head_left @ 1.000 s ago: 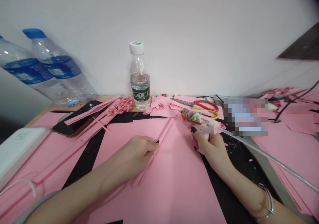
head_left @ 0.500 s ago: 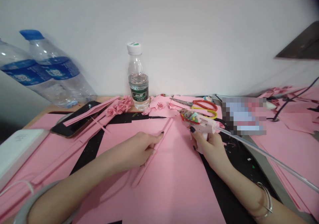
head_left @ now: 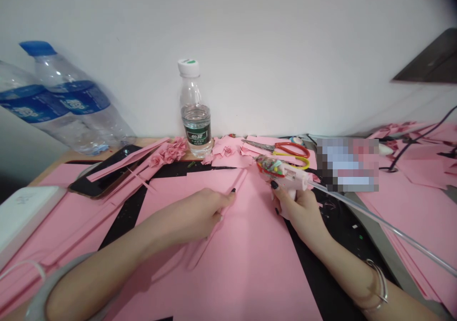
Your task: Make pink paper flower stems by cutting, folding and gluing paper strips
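Observation:
My right hand (head_left: 298, 211) is wrapped round the grip of a white hot glue gun (head_left: 291, 176), whose nozzle points left. A long clear glue stick (head_left: 378, 225) runs out of the gun's back toward the right edge. My left hand (head_left: 205, 214) is closed on a narrow folded strip of pink paper (head_left: 203, 250), thumb lying along it. Under the strip lies a large sheet of pink paper (head_left: 250, 273). The nozzle is close to the strip's far end; I cannot tell whether they touch.
A water bottle (head_left: 196, 126) and scissors (head_left: 278, 147) stand and lie at the back. Left are two large bottles (head_left: 85, 100), a dark phone (head_left: 89, 183), paper roses (head_left: 167, 154) and a white box (head_left: 28, 221). More pink sheets (head_left: 417, 216) lie right, beside a blurred screen (head_left: 348, 164).
Both hands keep nearly the same place, the left still on the strip and the right still on the glue gun. The whole view has shifted slightly.

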The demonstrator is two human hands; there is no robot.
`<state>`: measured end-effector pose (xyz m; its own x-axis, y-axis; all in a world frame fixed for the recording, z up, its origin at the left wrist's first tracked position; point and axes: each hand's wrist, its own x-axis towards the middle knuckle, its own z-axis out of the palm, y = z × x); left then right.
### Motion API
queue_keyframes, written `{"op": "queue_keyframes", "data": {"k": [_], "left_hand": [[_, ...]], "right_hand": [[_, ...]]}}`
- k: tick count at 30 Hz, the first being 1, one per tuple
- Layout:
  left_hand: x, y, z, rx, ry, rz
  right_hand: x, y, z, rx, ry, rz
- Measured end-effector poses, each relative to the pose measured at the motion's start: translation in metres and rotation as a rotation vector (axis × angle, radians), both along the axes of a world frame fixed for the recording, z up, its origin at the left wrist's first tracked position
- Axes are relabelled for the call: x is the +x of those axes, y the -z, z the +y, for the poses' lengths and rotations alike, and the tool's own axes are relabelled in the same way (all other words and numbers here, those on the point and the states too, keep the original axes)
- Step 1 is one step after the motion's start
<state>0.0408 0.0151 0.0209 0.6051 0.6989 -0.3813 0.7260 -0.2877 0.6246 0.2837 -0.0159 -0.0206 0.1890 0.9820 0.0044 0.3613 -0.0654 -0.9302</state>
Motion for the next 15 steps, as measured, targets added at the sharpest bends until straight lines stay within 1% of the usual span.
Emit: {"op": "queue_keyframes", "data": {"k": [3, 6, 8, 13, 15], "left_hand": [[0.003, 0.0027, -0.0014, 0.026, 0.027, -0.013], [0.0073, 0.0042, -0.0036, 0.01, 0.077, -0.075], [0.0086, 0.0037, -0.0056, -0.008, 0.084, -0.116], [0.0021, 0.0029, -0.0092, -0.066, -0.041, -0.176], [-0.0004, 0.0041, -0.0103, -0.067, -0.043, -0.198]], "right_hand": [[-0.0005, -0.0003, -0.0001, -0.005, -0.005, 0.007], [-0.001, -0.0013, 0.0004, 0.0, 0.001, -0.002], [-0.0011, -0.0027, 0.0002, 0.004, 0.007, -0.014], [-0.0001, -0.0062, -0.0024, -0.005, 0.005, -0.018], [0.0003, -0.0068, -0.0029, -0.014, 0.008, -0.02]]}}
